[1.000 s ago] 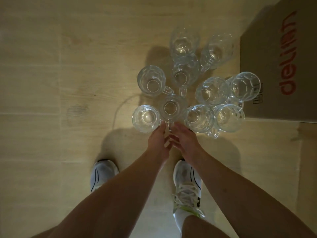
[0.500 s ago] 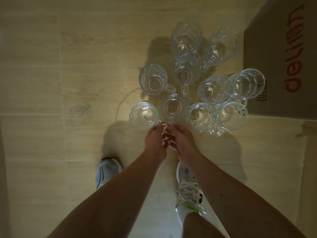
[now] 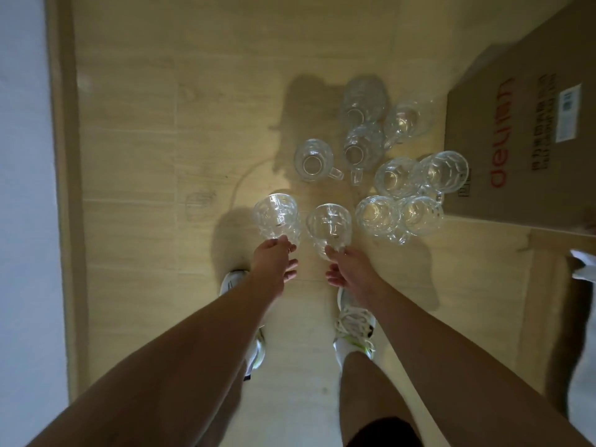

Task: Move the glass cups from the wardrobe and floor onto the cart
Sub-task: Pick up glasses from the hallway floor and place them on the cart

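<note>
Two dimpled glass mugs are lifted off the wooden floor. My left hand holds the left mug by its handle. My right hand holds the right mug the same way, and both mugs tilt away from me. Several more glass mugs stand on the floor beyond, among them a single one at the left and a pair close to the box. Neither cart nor wardrobe is in view.
A brown cardboard box with red lettering lies on the floor at the right, touching the mug cluster. A pale wall with a wooden skirting runs along the left. My white shoes stand below the hands.
Both hands took hold of the two nearest mugs' handles and raised them off the floor, tilting them. The view has pulled up and back from the floor.
</note>
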Demonstrator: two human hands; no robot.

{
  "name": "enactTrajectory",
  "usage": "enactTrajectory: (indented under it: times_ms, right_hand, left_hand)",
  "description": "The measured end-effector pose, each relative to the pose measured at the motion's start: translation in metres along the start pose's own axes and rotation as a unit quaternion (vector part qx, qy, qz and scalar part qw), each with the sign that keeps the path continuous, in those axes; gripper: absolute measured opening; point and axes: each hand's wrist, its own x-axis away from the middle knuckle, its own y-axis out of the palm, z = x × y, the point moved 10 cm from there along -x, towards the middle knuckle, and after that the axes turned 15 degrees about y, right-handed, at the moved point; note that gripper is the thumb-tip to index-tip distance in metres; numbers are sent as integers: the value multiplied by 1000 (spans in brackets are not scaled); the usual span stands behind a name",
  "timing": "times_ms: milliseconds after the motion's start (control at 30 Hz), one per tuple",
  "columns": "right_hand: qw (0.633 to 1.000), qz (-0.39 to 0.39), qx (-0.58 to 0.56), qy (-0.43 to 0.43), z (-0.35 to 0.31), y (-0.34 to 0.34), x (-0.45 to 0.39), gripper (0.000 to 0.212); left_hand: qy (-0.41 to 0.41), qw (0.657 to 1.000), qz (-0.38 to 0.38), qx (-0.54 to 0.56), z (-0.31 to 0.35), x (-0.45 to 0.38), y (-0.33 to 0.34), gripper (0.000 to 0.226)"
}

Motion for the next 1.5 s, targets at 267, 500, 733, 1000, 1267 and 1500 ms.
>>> enactTrajectory:
  times_ms: [267,500,733,1000,1267,1500]
  right_hand:
    - [999,22,27,-30,-30,-6,171,23]
    - [992,40,47,-108,-73,-7,346,30]
    - [975,64,45,-208,-115,-4,512,39]
    - [923,121,14,-364,-179,4,689,36]
    - [852,126,18,-508,-243,15,853,37]
    - [796,56,77,-598,-277,49,962,39]
  left_hand:
    - [56,997,-35,-31,128,121,-46,25]
    - [122,992,-25,-6,256,244,-73,33]
    - [178,983,-41,27,376,358,-103,33]
    - [301,945,-122,41,530,482,-136,24]
    - [449,885,-79,93,659,596,-199,29]
    - [553,821,23,139,704,677,-275,22]
